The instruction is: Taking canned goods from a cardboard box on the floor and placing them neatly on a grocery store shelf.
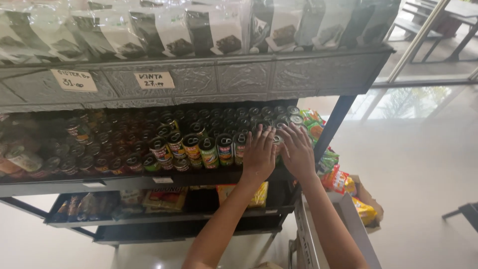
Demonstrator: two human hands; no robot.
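Both my hands reach onto the middle shelf (149,180) of a dark metal rack, at its right end. My left hand (259,152) lies with fingers spread over the front cans (208,151), touching the ones under it. My right hand (297,149) is beside it, fingers curved around a can (278,141) that is mostly hidden between the two hands. Whether either hand fully grips a can I cannot tell. Rows of small tins with coloured labels fill the shelf to the left.
Clear bags of dark snacks (199,30) line the top shelf above two handwritten price tags (154,79). Flat packets (164,198) lie on the lower shelf. Bright snack bags (338,179) hang at the rack's right end. A pale floor and glass wall lie right.
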